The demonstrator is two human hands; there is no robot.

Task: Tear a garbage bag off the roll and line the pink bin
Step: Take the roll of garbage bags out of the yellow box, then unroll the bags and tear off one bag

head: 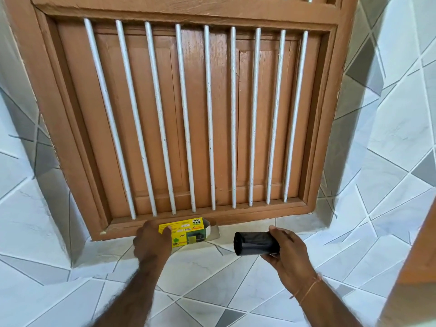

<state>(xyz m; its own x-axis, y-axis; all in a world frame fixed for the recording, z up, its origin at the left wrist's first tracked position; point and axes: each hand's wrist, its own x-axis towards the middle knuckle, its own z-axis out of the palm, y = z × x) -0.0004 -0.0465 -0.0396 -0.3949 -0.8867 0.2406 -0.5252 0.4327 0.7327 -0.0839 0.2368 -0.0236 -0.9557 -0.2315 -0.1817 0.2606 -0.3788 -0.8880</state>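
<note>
Below the barred window: a tiled ledge (212,267) runs under the brown wooden window frame (188,10) with its white bars (207,114); both hands work just above it.
Roll: a black roll of garbage bags (256,243) lies sideways in the right hand (286,253), out of its package and clear of the ledge.
Right grip: thumb on top, fingers curled beneath, pressed around the roll's right end; its left end sticks out free.
Left grip: the left hand (152,243) is wrapped over the near end of a yellow box (186,231), thumb on its top face, pinching it against the ledge by the frame.
Box: its far flap stands open; whether anything is left inside cannot be told.
Pink bin: not in view, so it must be found before lining can begin.
Stage: no bag is torn off yet, by my reading; the loose end has to be found first.
Risk, roll: held by one end only, the slick plastic could slide out or unspool in a long tail if the grip slackens.
Risk, tear: pulling one-handed, or away from the perforation, could rip a bag across its body and leave it useless as a liner.
Risk, box: a light open carton at the ledge could be knocked off as the left hand leaves.
</note>
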